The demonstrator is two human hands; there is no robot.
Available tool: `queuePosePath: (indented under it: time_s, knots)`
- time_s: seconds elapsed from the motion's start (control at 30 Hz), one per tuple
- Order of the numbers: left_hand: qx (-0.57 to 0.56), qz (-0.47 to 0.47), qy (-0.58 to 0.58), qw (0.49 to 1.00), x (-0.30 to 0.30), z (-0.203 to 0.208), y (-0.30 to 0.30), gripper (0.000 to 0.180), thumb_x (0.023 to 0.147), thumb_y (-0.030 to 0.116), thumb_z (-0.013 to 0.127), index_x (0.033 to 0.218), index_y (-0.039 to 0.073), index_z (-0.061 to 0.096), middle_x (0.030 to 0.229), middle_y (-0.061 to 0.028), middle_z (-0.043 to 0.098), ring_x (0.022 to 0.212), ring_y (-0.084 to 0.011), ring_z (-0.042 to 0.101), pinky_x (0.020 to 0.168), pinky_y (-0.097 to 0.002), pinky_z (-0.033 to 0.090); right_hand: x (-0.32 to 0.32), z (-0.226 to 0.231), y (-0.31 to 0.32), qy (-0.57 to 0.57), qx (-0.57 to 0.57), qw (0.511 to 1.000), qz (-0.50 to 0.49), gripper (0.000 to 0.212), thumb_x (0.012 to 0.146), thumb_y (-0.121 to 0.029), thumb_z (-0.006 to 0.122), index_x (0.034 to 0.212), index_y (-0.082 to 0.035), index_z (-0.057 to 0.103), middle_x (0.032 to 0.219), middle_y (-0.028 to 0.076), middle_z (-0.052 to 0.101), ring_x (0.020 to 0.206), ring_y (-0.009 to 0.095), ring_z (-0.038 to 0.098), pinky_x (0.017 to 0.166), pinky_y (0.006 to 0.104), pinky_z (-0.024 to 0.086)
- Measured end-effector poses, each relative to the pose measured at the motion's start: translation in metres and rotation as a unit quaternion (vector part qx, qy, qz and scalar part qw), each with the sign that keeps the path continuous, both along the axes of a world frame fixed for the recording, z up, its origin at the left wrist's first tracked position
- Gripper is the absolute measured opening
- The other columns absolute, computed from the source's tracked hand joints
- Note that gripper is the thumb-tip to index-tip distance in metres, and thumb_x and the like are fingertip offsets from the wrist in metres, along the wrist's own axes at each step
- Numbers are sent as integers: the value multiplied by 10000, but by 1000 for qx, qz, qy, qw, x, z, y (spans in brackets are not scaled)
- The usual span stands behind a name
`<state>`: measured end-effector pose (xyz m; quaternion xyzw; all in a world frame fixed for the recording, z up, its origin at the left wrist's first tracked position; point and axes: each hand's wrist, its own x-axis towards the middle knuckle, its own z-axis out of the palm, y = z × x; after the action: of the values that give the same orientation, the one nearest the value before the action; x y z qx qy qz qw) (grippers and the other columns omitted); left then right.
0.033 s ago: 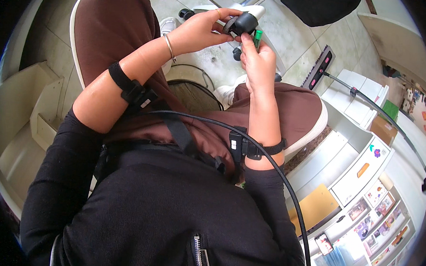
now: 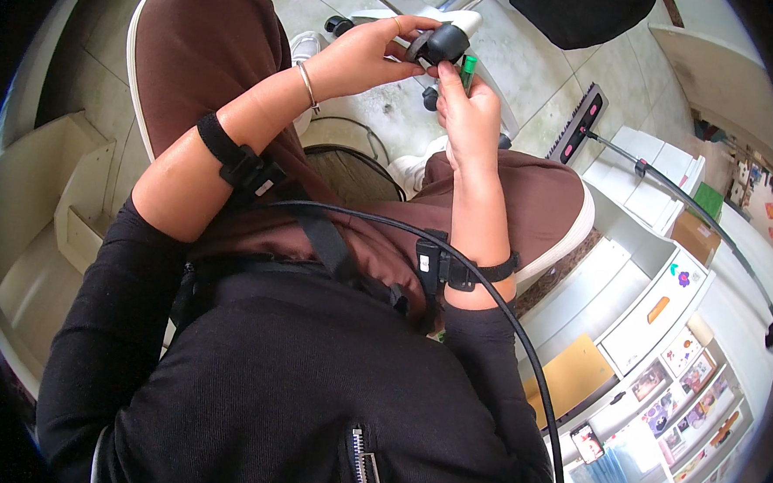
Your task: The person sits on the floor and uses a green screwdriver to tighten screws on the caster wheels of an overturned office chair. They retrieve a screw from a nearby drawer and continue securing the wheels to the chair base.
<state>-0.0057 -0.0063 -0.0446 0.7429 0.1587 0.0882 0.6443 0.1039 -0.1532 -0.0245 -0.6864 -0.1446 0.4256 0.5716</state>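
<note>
Near the top centre, a black caster wheel sits at the rounded end of a white chair leg. My left hand is closed on the caster's left side, thumb below and fingers above. My right hand is closed around a slim tool with a bright green end, its kind not clear. That green end sticks up beside the wheel, and my right thumb touches the wheel's underside. The tool's lower part is hidden in my fingers.
More casters of the chair stand on the tiled floor. A black chair seat is at the top. A long-handled brush leans by white drawers on the right. A black cable crosses my lap.
</note>
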Motion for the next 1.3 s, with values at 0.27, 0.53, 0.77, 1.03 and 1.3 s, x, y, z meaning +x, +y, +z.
queuePosePath:
  time_s: [0.27,0.53,0.77,1.03,1.3]
  knots:
    - [8,21,-28,999,1,-6,-2,631,811,79,718,1383,157,461,1151,-147,610,940,-222,689,782,-308,552,-4,-1,-2,-7,20,1000,3,171,941,-191,595,961,-22,614,675,-58,479,576,28,399,502,215,297]
    - [-11,12,-21,1000,1,-7,-2,645,815,95,725,1395,147,447,1110,-123,606,940,-205,684,781,-295,542,-8,-9,2,-177,9,984,-19,167,889,-155,604,926,6,578,712,37,523,685,170,517,639,344,435]
    - [-72,-21,-15,997,2,-12,-1,649,844,79,712,1415,94,401,1113,-72,547,954,-147,653,802,-265,515,-3,-2,1,-434,-51,899,18,161,826,-148,602,823,-5,527,786,157,572,730,354,570,645,427,448]
    - [-98,-23,-15,995,2,-12,-1,637,854,54,691,1414,78,387,1131,-81,548,980,-164,658,818,-263,513,0,1,-3,-451,-53,891,23,163,826,-134,599,805,-3,504,771,147,550,710,350,556,623,429,434]
    - [-80,-32,27,996,3,-3,-1,608,888,11,631,1421,12,341,1266,-109,541,1054,-183,643,911,-287,505,4,3,-13,-382,-52,923,-10,186,858,-166,616,829,-3,531,704,128,553,626,292,537,602,379,434]
